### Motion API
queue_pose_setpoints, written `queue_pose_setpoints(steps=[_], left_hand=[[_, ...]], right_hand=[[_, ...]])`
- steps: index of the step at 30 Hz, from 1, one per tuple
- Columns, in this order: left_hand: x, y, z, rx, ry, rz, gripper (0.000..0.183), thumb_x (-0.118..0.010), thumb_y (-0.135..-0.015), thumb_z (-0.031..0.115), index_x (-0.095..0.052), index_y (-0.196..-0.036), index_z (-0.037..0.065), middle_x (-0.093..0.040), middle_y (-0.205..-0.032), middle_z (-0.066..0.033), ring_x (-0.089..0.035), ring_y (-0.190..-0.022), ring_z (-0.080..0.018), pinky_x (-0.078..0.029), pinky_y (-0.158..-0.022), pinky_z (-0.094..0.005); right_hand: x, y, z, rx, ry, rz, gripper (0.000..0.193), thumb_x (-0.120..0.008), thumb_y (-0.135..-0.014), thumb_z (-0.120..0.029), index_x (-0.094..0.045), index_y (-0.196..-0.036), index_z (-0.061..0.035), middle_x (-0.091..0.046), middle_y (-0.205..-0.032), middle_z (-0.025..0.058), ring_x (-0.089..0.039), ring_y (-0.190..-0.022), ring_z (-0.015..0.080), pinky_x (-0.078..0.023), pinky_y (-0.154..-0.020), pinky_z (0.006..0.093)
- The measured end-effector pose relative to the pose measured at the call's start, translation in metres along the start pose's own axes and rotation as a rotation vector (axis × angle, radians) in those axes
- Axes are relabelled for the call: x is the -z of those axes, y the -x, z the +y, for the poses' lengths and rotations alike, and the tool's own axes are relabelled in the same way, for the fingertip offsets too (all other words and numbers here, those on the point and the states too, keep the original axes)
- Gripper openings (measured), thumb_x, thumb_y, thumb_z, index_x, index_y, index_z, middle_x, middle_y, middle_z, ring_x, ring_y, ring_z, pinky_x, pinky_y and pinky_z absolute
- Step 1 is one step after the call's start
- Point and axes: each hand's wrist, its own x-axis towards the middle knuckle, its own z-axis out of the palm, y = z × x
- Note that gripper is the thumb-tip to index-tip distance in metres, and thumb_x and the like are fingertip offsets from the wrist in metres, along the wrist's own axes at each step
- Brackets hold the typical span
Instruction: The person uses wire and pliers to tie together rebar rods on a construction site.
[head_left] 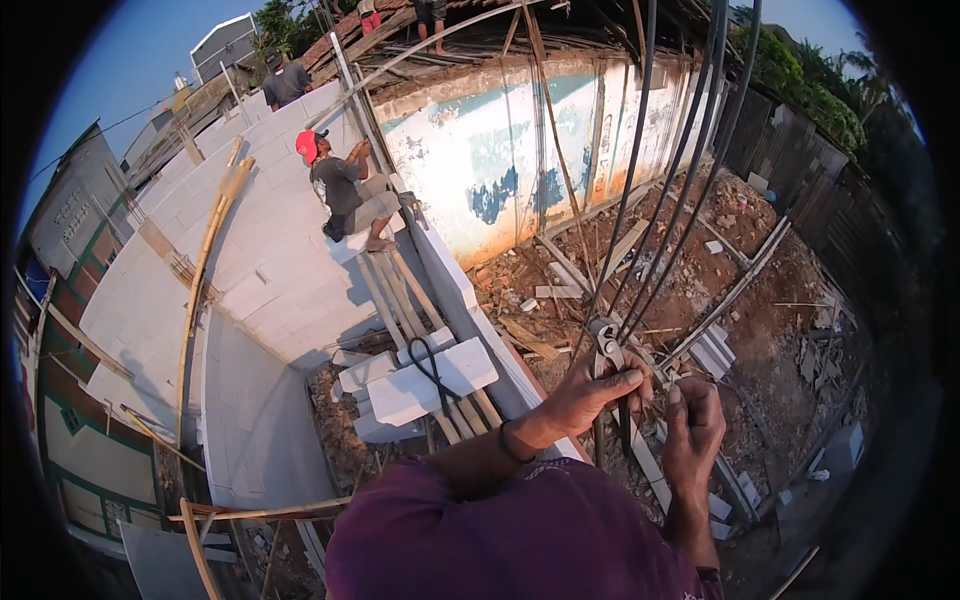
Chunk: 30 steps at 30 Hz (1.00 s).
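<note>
My left hand (592, 396) is wrapped round a pair of metal pincers (606, 340), jaws upward, dark handles pointing down below the fingers. The pincer head is beside the lower part of several upright steel rebars (683, 170). Just to the right, my right hand (694, 428) is closed with its fingertips pinched together near the left fingers. Whatever it may hold is too small to make out. Both forearms reach out from a purple shirt (500, 535).
White blocks (430, 381) lie across bamboo poles (400, 300) left of me, a looped dark cord (432, 372) on top. A co-worker in a red cap (345, 190) crouches on the block wall (280, 270). Rubble (725, 240) covers the ground at right. Other people are farther back.
</note>
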Motion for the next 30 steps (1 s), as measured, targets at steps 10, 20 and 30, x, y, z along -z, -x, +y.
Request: queue_pose_setpoints(steps=[10,20,30], left_hand=[[-0.007,-0.003,-0.008,-0.068,-0.319,0.105,0.022,-0.070,-0.095,0.018,-0.067,-0.105,-0.001,-0.066,-0.085,-0.0041,-0.062,-0.074,-0.0118,-0.051,-0.068,-0.0271],[0.000,0.007,-0.001,-0.057,-0.340,0.119,0.020,-0.064,-0.099,0.019,-0.066,-0.103,0.000,-0.067,-0.085,-0.0046,-0.061,-0.076,-0.0115,-0.050,-0.070,-0.0275],[0.019,0.013,-0.020,-0.125,-0.340,0.116,0.019,-0.065,-0.099,0.020,-0.067,-0.096,0.001,-0.065,-0.081,-0.0005,-0.058,-0.073,-0.0066,-0.047,-0.065,-0.0262]], right_hand=[[-0.012,-0.003,0.012,0.168,0.072,0.010,0.009,-0.064,-0.095,-0.005,-0.059,-0.097,0.0020,-0.065,-0.084,0.0108,-0.067,-0.069,0.0165,-0.051,-0.062,0.0298],[-0.022,-0.006,0.005,-0.005,-0.009,-0.117,0.005,-0.064,-0.094,-0.002,-0.061,-0.095,0.0024,-0.068,-0.082,0.0099,-0.066,-0.070,0.0153,-0.052,-0.064,0.0293],[-0.036,-0.003,0.012,-0.124,-0.143,-0.206,0.014,-0.062,-0.098,-0.010,-0.060,-0.092,0.0020,-0.066,-0.077,0.0054,-0.059,-0.068,0.0113,-0.048,-0.064,0.0282]])
